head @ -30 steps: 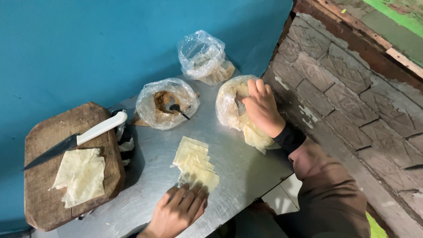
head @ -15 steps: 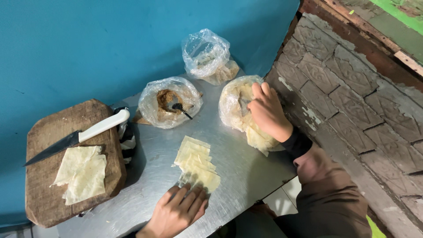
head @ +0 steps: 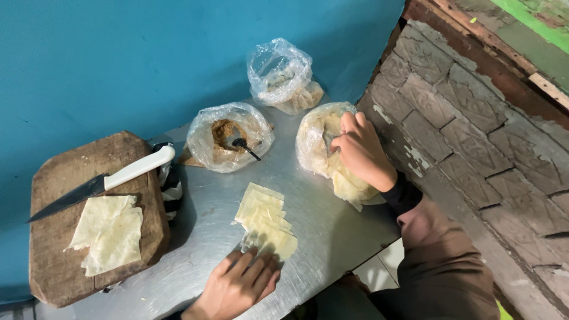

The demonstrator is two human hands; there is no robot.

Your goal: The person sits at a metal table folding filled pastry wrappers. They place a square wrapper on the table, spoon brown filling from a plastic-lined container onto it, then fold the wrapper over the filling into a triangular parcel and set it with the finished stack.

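My left hand (head: 240, 283) lies flat, fingers spread, on the near end of a fanned stack of pale square pastry sheets (head: 265, 219) on the metal table (head: 201, 237). My right hand (head: 360, 150) reaches into a clear plastic bag of pale sheets (head: 314, 145) at the table's right edge, fingers curled around something inside; what it grips is hidden. A second clear bag (head: 228, 137) holds brown filling with a dark spoon (head: 244, 146) stuck in it.
A third plastic bag (head: 281, 77) sits at the back by the blue wall. On the left a wooden cutting board (head: 56, 237) carries a white-handled knife (head: 101, 184) and a few pastry sheets (head: 109, 231). A stone wall rises on the right.
My right hand has shifted slightly inside the bag at the right. My left hand stays on the stack of sheets.
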